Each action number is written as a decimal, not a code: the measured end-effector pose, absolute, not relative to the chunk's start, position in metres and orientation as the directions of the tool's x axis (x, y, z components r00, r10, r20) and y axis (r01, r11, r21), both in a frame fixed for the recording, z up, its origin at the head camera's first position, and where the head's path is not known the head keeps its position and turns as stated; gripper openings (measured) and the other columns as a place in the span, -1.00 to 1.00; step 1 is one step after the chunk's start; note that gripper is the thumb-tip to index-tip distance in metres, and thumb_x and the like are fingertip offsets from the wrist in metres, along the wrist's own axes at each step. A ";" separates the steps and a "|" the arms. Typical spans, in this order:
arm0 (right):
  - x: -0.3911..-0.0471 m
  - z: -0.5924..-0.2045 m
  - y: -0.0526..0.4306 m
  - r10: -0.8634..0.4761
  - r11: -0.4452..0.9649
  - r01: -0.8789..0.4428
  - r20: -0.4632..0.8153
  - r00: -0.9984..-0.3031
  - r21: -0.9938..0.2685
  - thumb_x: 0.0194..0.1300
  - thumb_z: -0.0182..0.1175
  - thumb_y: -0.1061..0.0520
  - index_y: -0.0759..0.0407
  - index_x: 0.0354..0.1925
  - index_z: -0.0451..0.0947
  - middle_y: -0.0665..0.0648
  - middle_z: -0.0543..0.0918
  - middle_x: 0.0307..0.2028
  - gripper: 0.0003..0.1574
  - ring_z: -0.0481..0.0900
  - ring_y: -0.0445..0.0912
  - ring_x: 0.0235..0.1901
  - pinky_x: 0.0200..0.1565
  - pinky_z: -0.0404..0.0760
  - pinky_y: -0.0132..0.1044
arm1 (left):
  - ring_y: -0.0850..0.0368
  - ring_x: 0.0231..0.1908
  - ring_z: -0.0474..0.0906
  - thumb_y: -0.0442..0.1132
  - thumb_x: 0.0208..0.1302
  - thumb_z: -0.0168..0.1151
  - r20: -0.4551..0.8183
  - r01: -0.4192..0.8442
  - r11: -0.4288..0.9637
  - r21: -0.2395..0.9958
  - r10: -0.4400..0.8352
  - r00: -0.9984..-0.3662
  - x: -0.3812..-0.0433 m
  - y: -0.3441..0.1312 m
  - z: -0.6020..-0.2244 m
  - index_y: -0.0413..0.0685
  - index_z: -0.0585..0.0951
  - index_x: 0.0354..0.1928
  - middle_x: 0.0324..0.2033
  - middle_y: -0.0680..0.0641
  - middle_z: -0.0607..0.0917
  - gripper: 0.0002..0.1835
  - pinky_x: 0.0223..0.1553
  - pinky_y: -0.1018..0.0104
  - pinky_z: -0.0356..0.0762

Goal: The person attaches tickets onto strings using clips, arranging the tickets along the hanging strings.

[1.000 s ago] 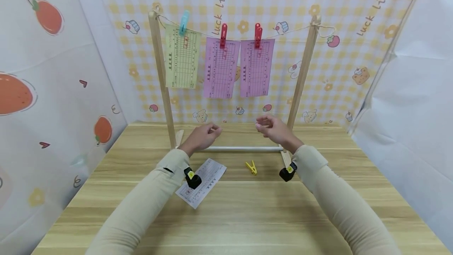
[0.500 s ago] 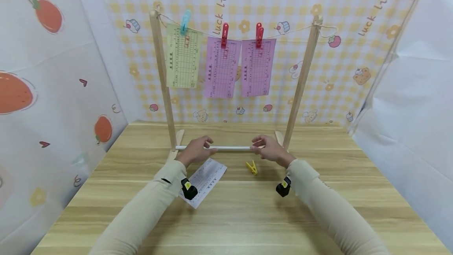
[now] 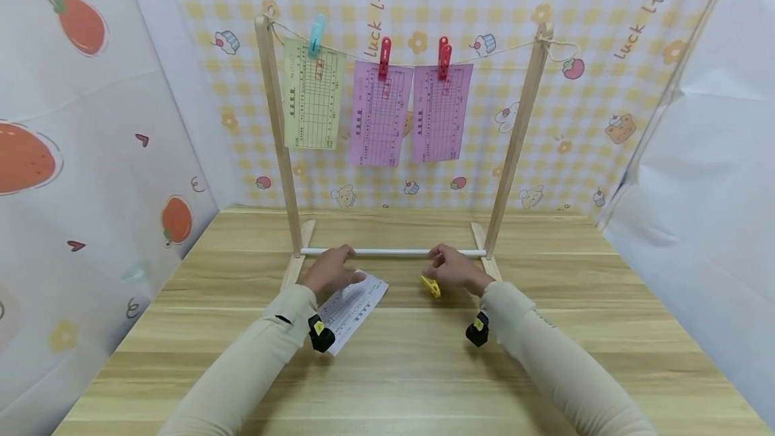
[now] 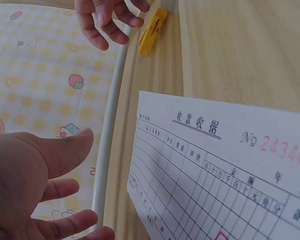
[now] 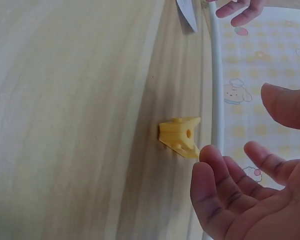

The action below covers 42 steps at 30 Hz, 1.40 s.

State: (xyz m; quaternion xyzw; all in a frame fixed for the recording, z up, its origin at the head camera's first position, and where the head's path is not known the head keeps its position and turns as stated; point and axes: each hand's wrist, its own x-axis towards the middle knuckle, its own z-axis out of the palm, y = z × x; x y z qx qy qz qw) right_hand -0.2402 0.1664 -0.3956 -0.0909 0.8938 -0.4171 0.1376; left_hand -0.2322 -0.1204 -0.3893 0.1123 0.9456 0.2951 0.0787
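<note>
A white printed receipt [image 3: 361,305] lies aslant on the wooden table, left of centre. My left hand [image 3: 329,270] hovers over its upper left part, with thumb and fingers spread apart and holding nothing in the left wrist view. To the right lies a yellow clothespin [image 3: 432,287], partly covered by my right hand [image 3: 455,268] in the head view. In the right wrist view the clothespin [image 5: 177,134] rests on the table just beyond the right fingertips, its handle ends towards them. Those fingers are loosely bent, thumb apart, with nothing between them; whether a fingertip touches it, I cannot tell.
Behind the hands stands a wooden rack with two posts [image 3: 514,147] and a white bottom bar [image 3: 393,252]. From its string hang a green slip [image 3: 313,103] under a blue clothespin [image 3: 316,35] and two pink slips [image 3: 378,126] under red clothespins [image 3: 385,59]. Patterned cloth walls enclose the table.
Both hands have come down and nearer to the person, from above the white bar to the receipt on the left and the yellow clothespin on the right. Receipt and clothespin have not moved.
</note>
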 end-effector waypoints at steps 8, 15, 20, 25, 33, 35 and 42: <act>-0.239 -0.407 0.164 -0.268 0.701 -0.060 -0.184 -0.946 -0.711 0.30 0.28 0.02 0.29 0.15 0.38 0.24 0.51 -0.10 -0.42 0.53 0.04 -0.20 -0.18 0.56 -0.11 | -0.22 0.11 0.45 -0.07 0.12 0.46 -0.126 0.126 0.833 0.538 0.228 -0.966 -0.230 -0.119 -0.396 -0.27 0.39 0.27 0.12 -0.32 0.52 -0.25 0.13 -0.06 0.40; -0.241 -0.413 0.162 -0.263 0.747 -0.068 -0.200 -0.944 -0.662 0.26 0.33 0.02 0.27 0.09 0.39 0.19 0.53 -0.16 -0.44 0.52 0.00 -0.21 -0.14 0.54 -0.11 | -0.22 0.04 0.49 -0.02 -0.01 0.53 -0.131 0.090 0.865 0.494 0.177 -0.976 -0.225 -0.116 -0.399 -0.35 0.37 0.25 0.00 -0.31 0.57 -0.13 0.11 -0.06 0.42; -0.243 -0.413 0.162 -0.279 0.761 -0.078 -0.216 -0.936 -0.644 0.23 0.35 0.02 0.28 0.09 0.39 0.19 0.54 -0.15 -0.41 0.52 0.02 -0.16 -0.05 0.51 -0.04 | -0.02 -0.36 0.49 0.04 -0.14 0.58 -0.169 0.054 0.904 0.424 0.138 -0.976 -0.223 -0.114 -0.401 -0.26 0.49 -0.25 -0.41 -0.12 0.55 -0.39 -0.33 0.16 0.50; -0.245 -0.414 0.165 -0.283 0.762 -0.067 -0.238 -0.929 -0.644 0.20 0.39 0.03 0.26 0.01 0.42 0.21 0.54 -0.09 -0.46 0.50 0.03 -0.10 -0.01 0.50 -0.05 | 0.04 -0.47 0.44 0.08 -0.21 0.61 -0.199 0.029 0.934 0.355 0.106 -0.974 -0.224 -0.107 -0.402 -0.17 0.49 -0.46 -0.50 -0.08 0.50 -0.44 -0.49 0.26 0.41; -0.243 -0.416 0.166 -0.322 0.753 -0.099 -0.233 -0.918 -0.650 0.13 0.44 0.08 0.25 -0.07 0.42 0.12 0.50 -0.32 -0.48 0.45 -0.05 -0.32 -0.25 0.47 -0.24 | -0.02 -0.42 0.48 -0.02 -0.19 0.63 -0.203 0.006 0.948 0.317 0.075 -0.976 -0.224 -0.102 -0.405 -0.22 0.61 -0.29 -0.43 -0.13 0.54 -0.48 -0.45 0.17 0.48; -0.243 -0.416 0.166 -0.333 0.762 -0.110 -0.240 -0.912 -0.639 0.14 0.44 0.08 0.23 -0.08 0.42 0.10 0.50 -0.32 -0.50 0.45 -0.07 -0.32 -0.24 0.46 -0.24 | -0.03 -0.41 0.48 -0.04 -0.17 0.62 -0.192 0.012 0.953 0.302 0.074 -0.979 -0.223 -0.099 -0.403 -0.22 0.63 -0.30 -0.44 -0.15 0.55 -0.51 -0.46 0.14 0.50; -0.244 -0.411 0.167 -0.368 0.780 -0.153 -0.247 -0.896 -0.607 0.19 0.40 0.12 0.20 -0.14 0.40 0.09 0.50 -0.34 -0.60 0.44 -0.07 -0.33 -0.24 0.44 -0.24 | -0.02 -0.42 0.49 -0.08 -0.09 0.58 -0.153 0.057 0.963 0.264 0.100 -0.983 -0.219 -0.091 -0.398 -0.18 0.60 -0.40 -0.46 -0.14 0.57 -0.62 -0.45 0.12 0.53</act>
